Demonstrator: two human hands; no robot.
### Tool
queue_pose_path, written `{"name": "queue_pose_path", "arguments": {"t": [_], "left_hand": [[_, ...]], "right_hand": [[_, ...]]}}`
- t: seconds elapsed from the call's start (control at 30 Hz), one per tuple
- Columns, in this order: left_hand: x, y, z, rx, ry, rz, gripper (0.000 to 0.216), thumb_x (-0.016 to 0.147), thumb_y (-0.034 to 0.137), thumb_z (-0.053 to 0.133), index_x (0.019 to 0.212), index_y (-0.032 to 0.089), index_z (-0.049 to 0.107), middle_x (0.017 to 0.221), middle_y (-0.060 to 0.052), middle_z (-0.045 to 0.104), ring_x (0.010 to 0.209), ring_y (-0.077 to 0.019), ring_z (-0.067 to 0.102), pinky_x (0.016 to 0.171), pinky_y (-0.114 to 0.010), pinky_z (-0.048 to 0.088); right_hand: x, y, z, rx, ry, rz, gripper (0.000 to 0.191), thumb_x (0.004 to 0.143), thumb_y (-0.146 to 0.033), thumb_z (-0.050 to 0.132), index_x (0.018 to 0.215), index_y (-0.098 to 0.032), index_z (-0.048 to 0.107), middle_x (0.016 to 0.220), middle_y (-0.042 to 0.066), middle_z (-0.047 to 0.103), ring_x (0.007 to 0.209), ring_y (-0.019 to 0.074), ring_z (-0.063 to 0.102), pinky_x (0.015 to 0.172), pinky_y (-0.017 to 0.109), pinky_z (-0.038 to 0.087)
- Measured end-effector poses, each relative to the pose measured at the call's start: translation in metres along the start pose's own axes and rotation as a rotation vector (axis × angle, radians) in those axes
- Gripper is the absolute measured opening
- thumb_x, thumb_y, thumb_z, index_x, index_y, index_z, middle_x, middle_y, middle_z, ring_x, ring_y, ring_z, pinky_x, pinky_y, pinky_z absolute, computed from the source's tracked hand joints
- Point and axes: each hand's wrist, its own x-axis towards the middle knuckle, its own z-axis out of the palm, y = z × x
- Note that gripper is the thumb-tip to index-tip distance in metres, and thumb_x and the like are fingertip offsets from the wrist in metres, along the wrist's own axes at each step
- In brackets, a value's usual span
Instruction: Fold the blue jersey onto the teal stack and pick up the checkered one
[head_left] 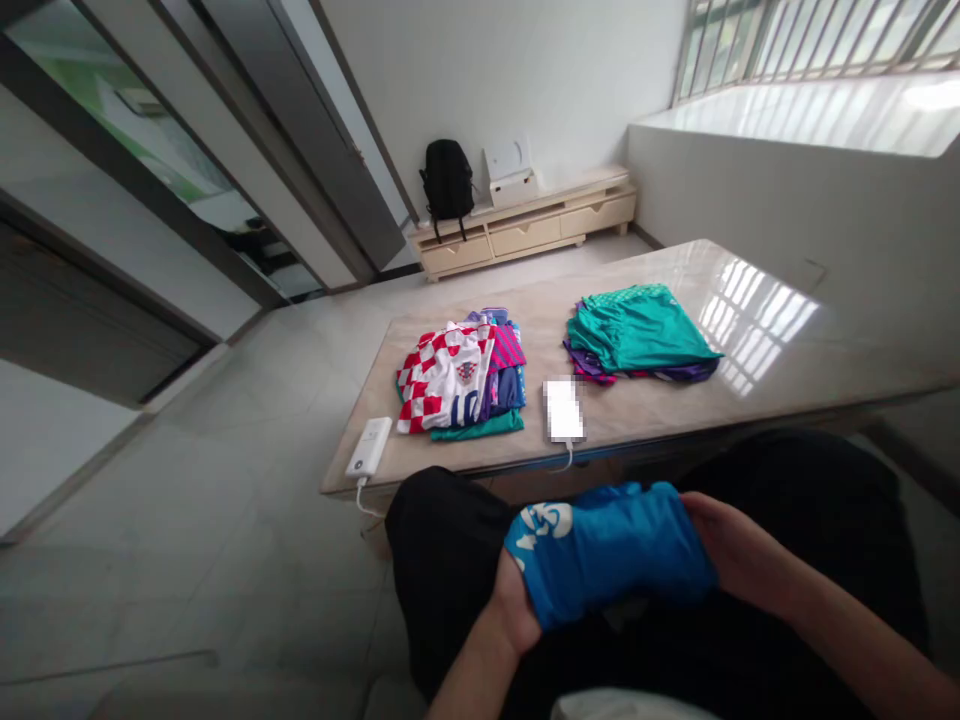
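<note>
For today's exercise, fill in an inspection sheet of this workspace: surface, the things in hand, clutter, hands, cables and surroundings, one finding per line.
Surface: glossy pale table, window glare on its right part.
Things in hand: folded blue shirt on the person's lap, held at both ends.
Clutter: pile topped by a red and white checked shirt; pile topped by a green garment; phone; white power bank at the table edge.
Hands: left hand under the shirt's left end; right hand grips its right end.
Cables: white cable hangs from the power bank.
Surroundings: black backpack on a low cabinet; barred window.
</note>
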Motion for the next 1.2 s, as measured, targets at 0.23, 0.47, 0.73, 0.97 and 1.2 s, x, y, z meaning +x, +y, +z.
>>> {"name": "queue_pose_path", "arguments": {"t": [0.23,0.47,0.73,0.97,1.2], "left_hand": [[0.023,0.011,-0.009,-0.148,0.106,0.119,0.04,0.092,0.041,0.051,0.103,0.01,0.074,0.098,-0.018,0.079,0.113,-0.0364,0.071,0.108,-0.055,0.047],[0.035,-0.001,-0.022,0.001,0.199,0.399,0.044,0.091,0.052,0.067,0.104,0.011,0.072,0.103,-0.016,0.077,0.108,-0.0326,0.072,0.105,-0.046,0.051],[0.028,0.0,-0.021,0.462,0.467,0.877,0.081,0.067,0.022,0.093,0.141,0.032,0.06,0.148,-0.002,0.059,0.147,-0.0247,0.043,0.122,-0.031,0.028],[0.023,0.013,-0.021,0.874,0.442,0.847,0.023,0.084,0.033,0.072,0.1,0.018,0.077,0.102,-0.008,0.076,0.101,-0.0263,0.068,0.096,-0.036,0.048],[0.024,0.014,-0.023,0.875,0.351,0.785,0.026,0.084,0.038,0.072,0.099,0.017,0.076,0.1,-0.009,0.077,0.096,-0.0249,0.068,0.088,-0.033,0.05]], "right_hand": [[0.018,0.016,-0.011,-0.109,0.336,-0.219,0.065,0.073,-0.036,0.081,0.132,-0.013,0.064,0.096,0.011,0.08,0.083,0.0259,0.075,0.078,0.035,0.06],[0.028,0.026,-0.021,-0.453,0.399,-0.515,0.076,0.072,-0.053,0.083,0.135,-0.013,0.066,0.104,0.008,0.078,0.087,0.023,0.071,0.077,0.03,0.057],[0.022,0.016,-0.034,-0.828,0.319,-0.591,0.055,0.084,-0.059,0.07,0.122,-0.02,0.075,0.12,0.01,0.076,0.109,0.0309,0.068,0.093,0.039,0.053],[0.018,0.005,-0.043,-0.972,0.329,-0.622,0.047,0.086,-0.062,0.064,0.11,-0.023,0.079,0.105,0.007,0.078,0.097,0.029,0.069,0.085,0.037,0.054],[0.022,0.009,-0.045,-0.82,0.37,-0.611,0.051,0.082,-0.062,0.07,0.11,-0.021,0.079,0.108,0.009,0.078,0.094,0.0281,0.07,0.077,0.034,0.055]]}}
